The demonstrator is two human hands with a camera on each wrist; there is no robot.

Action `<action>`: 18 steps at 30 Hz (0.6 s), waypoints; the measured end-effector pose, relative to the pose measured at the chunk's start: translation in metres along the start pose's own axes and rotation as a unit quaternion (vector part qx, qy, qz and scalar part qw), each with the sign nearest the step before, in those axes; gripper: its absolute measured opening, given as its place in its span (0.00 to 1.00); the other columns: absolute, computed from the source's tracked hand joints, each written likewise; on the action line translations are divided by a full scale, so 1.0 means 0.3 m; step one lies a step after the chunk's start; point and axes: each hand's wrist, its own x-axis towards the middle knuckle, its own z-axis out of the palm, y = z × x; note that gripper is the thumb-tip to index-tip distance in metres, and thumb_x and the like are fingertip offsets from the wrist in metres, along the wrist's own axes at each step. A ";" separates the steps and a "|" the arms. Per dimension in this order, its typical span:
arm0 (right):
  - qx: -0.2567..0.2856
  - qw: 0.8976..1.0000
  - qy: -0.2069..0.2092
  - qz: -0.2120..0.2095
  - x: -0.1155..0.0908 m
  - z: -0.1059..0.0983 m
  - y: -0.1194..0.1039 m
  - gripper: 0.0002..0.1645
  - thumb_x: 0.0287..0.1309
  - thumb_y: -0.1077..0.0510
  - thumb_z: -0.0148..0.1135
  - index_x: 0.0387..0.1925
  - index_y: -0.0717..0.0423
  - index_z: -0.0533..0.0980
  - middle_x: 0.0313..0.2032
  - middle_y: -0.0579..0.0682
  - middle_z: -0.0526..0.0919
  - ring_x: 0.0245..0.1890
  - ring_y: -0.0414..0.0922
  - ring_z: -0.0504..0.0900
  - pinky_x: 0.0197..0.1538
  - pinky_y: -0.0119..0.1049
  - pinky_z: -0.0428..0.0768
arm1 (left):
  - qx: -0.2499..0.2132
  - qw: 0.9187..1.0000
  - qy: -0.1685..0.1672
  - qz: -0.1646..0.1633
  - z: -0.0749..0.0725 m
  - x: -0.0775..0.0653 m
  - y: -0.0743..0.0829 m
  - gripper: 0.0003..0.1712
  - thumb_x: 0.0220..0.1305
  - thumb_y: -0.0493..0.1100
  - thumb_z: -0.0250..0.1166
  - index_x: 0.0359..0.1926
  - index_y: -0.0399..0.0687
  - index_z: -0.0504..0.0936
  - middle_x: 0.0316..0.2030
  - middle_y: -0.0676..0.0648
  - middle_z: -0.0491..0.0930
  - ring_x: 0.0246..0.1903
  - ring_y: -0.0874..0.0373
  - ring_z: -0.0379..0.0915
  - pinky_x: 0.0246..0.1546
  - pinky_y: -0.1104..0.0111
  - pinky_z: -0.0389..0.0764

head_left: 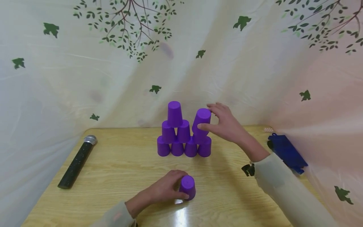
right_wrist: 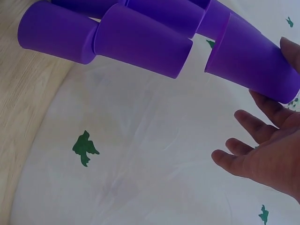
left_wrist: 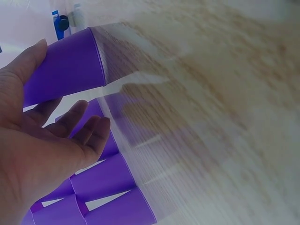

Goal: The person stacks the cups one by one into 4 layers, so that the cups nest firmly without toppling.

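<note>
Upside-down purple cups stand in a tiered stack [head_left: 177, 148], with several in the bottom row and one top cup [head_left: 174, 115] on the left of the third tier. My right hand [head_left: 227, 126] holds a tilted purple cup [head_left: 202, 117] between thumb and fingers over the stack's right side. In the right wrist view, a gap shows between this cup [right_wrist: 251, 58] and the cup beneath [right_wrist: 140, 40]. Nearer me, my left hand [head_left: 165, 188] grips another upside-down cup [head_left: 187, 186] at the table, thumb on its near side. The left wrist view shows that cup [left_wrist: 65, 65] rim-down.
A black microphone [head_left: 77, 162] with a silver head lies on the left of the wooden table [head_left: 122, 164]. At the right edge rests a dark blue object [head_left: 286, 153]. A pale leaf-patterned sheet [head_left: 127, 82] hangs behind and at both sides.
</note>
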 end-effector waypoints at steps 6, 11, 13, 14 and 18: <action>-0.001 1.000 -0.005 0.001 0.024 0.013 -0.006 0.49 0.57 0.38 0.68 0.72 0.57 0.64 0.76 0.56 0.59 0.80 0.57 0.42 0.75 0.67 0.53 | 0.008 1.000 0.000 0.003 0.001 -0.002 0.005 0.35 0.53 0.56 0.77 0.59 0.49 0.77 0.58 0.48 0.79 0.62 0.51 0.71 0.68 0.53 0.71; -0.006 1.000 -0.004 0.004 0.053 0.014 -0.014 0.50 0.58 0.37 0.67 0.73 0.57 0.62 0.76 0.57 0.58 0.80 0.58 0.42 0.75 0.66 0.53 | 0.011 1.000 0.001 0.000 -0.001 -0.002 0.007 0.36 0.52 0.55 0.77 0.60 0.48 0.77 0.59 0.47 0.78 0.63 0.50 0.70 0.69 0.52 0.70; -0.009 1.000 -0.006 0.005 0.065 0.013 -0.016 0.50 0.58 0.37 0.67 0.74 0.57 0.62 0.77 0.56 0.58 0.80 0.58 0.42 0.75 0.66 0.53 | 0.013 1.000 0.002 0.000 -0.002 -0.002 0.006 0.35 0.52 0.55 0.77 0.59 0.48 0.77 0.59 0.47 0.78 0.63 0.50 0.70 0.69 0.53 0.70; -0.009 1.000 -0.008 0.006 0.071 0.014 -0.017 0.51 0.59 0.37 0.66 0.74 0.57 0.61 0.77 0.56 0.58 0.80 0.58 0.42 0.75 0.66 0.52 | 0.013 1.000 0.002 0.001 -0.001 -0.002 0.005 0.35 0.52 0.55 0.77 0.59 0.49 0.77 0.58 0.48 0.78 0.63 0.50 0.70 0.69 0.53 0.70; -0.012 1.000 -0.005 0.003 0.090 0.016 -0.023 0.51 0.57 0.37 0.67 0.73 0.58 0.62 0.76 0.57 0.59 0.79 0.59 0.43 0.76 0.65 0.53 | 0.017 1.000 0.002 0.001 -0.002 -0.003 0.004 0.35 0.53 0.55 0.77 0.59 0.49 0.77 0.58 0.48 0.79 0.62 0.51 0.70 0.68 0.53 0.70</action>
